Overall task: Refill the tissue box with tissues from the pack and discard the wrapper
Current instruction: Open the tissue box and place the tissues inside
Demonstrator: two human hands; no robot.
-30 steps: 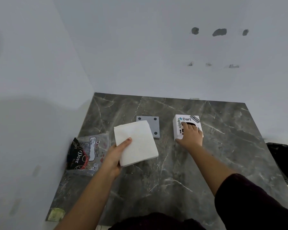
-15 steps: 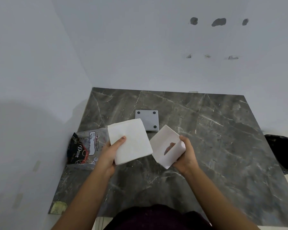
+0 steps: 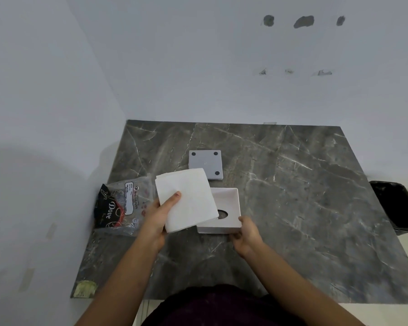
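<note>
Wrapper (image 3: 121, 205) lies left of the left hand (image 3: 157, 218), at the table (image 3: 316, 220) edge by the wall. Left hand pinches the tissues (image 3: 189, 198), overlapping the box's (image 3: 224, 208) left rim. Right hand (image 3: 246, 234) grips the box's near-right corner; box open side up, interior bare. Lid (image 3: 205, 163) beyond, bare table and bin (image 3: 396, 205) right.

The clear plastic wrapper (image 3: 125, 205), left of the tissue stack (image 3: 186, 198), reads "Dove" and "BIG TISSUES".
</note>
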